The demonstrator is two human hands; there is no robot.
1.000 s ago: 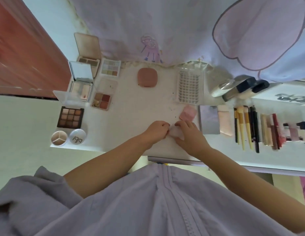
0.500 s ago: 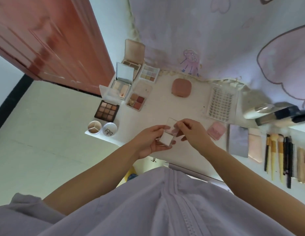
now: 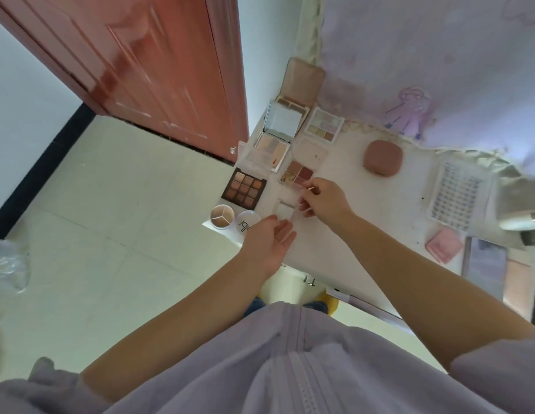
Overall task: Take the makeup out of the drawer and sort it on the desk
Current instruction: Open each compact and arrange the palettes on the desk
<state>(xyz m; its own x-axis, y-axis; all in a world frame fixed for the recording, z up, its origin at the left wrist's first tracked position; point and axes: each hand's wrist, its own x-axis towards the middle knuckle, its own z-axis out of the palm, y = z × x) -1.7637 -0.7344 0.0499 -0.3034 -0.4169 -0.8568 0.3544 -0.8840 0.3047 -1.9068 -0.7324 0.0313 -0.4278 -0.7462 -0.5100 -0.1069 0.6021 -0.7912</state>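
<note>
We saw both bare forearms reaching forward from pushed-up lilac sleeves, converging ahead of the chest. The left hand (image 3: 267, 241) lay palm up, fingers nearly straight and relaxed, pointing up and to the right, with nothing gripped in it. The right hand (image 3: 321, 201) sat just beyond it, back toward the camera, wrist bent leftward, its fingers (image 3: 305, 211) curled and drawn together toward the thumb as in a pinch. The two hands were close, fingertips near each other but apart.
</note>
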